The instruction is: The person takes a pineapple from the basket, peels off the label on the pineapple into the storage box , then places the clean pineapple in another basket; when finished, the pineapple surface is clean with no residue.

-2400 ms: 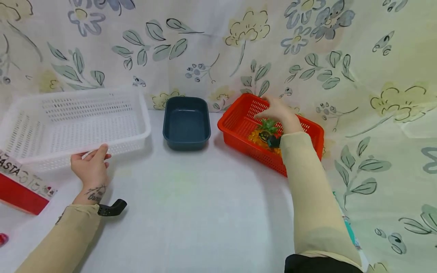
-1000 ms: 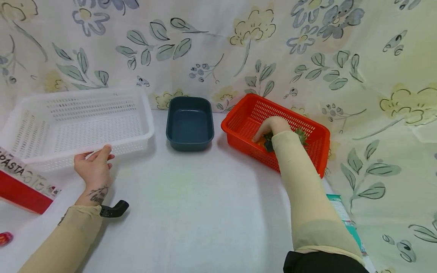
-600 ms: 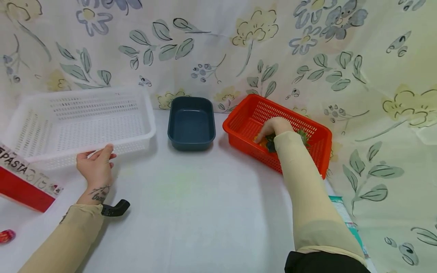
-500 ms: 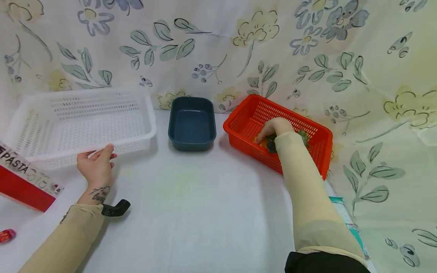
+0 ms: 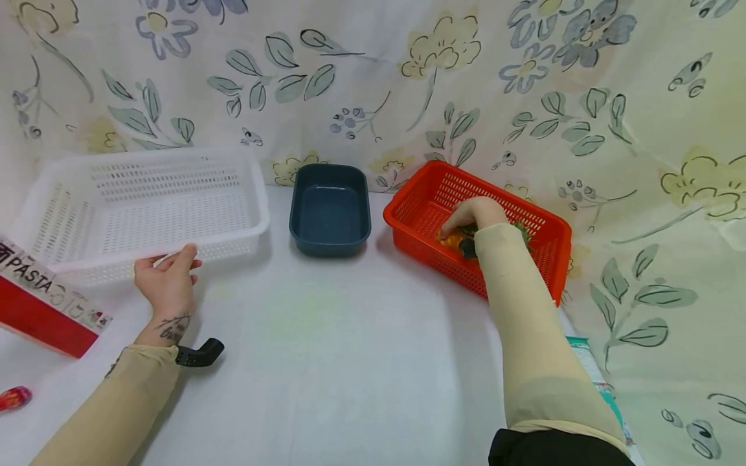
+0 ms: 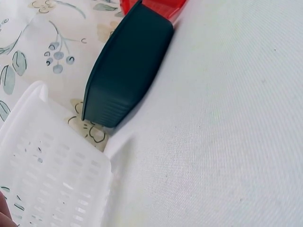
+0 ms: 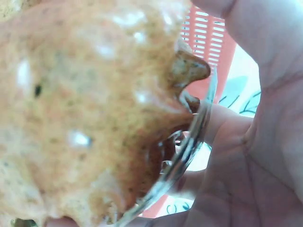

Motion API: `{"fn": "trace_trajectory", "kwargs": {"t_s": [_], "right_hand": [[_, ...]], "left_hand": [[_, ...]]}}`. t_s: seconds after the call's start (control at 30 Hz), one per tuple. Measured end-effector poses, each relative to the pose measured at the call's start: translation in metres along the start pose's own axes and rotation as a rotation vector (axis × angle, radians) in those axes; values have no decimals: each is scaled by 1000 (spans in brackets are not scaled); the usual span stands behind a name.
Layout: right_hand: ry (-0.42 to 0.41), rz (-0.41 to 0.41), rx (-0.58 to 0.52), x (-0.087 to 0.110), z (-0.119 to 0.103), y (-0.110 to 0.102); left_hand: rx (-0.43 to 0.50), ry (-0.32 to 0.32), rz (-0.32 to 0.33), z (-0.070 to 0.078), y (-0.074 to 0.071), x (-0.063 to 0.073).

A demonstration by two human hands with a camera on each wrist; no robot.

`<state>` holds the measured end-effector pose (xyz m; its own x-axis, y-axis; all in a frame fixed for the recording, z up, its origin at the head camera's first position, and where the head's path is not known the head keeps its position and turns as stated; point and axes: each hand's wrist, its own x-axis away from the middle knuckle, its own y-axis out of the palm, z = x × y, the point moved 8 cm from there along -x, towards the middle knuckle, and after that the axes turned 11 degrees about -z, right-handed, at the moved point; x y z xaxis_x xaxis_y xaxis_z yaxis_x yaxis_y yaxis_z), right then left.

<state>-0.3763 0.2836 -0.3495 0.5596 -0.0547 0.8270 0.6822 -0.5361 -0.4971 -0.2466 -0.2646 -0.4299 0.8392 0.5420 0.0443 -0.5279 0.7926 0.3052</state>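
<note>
At 2 o'clock on the white tabletop (image 5: 350, 362), inside the red basket (image 5: 432, 261), sits an orange thing (image 5: 451, 241); close up it looks glossy, speckled and bumpy, browner near a clear curved edge (image 7: 182, 156). The right hand (image 5: 479, 213) grasps it, fingers bent around it. Green leaves (image 5: 522, 234) show in the same basket, past the right sleeve (image 5: 530, 330); whether they belong to it I cannot tell. Three containers stand in a row: the red basket, a dark blue tub (image 5: 330, 248) at 12 o'clock with its smooth floor showing, and a white basket (image 5: 175, 213) at 10 o'clock with its slotted floor showing. The left hand (image 5: 167, 285) pinches the white basket's near rim. There is one pasta box (image 5: 49, 310) at 9 o'clock, one small red thing (image 5: 14, 398) nearer the person, and one teal-and-white packet (image 5: 583, 353) between 3 and 4 o'clock.
</note>
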Motion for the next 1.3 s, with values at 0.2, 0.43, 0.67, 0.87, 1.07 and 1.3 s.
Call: {"fn": "trace_trajectory", "kwargs": {"t_s": [0.2, 0.43, 0.67, 0.87, 1.07, 1.3], "right_hand": [[-23, 9, 19, 1, -2, -1], [-54, 21, 29, 6, -5, -1], [-90, 49, 55, 10, -9, 0], [-100, 75, 36, 12, -10, -3], [-122, 94, 59, 14, -11, -5], [-124, 105, 44, 18, -11, -5]], "left_hand": [[7, 35, -27, -21, -13, -23], [21, 45, -39, -34, -20, -35], [26, 32, -43, -38, -22, -36], [22, 43, -39, -34, -20, -33], [15, 21, 4, -5, -5, -6], [17, 22, -19, -5, -5, -7]]}}
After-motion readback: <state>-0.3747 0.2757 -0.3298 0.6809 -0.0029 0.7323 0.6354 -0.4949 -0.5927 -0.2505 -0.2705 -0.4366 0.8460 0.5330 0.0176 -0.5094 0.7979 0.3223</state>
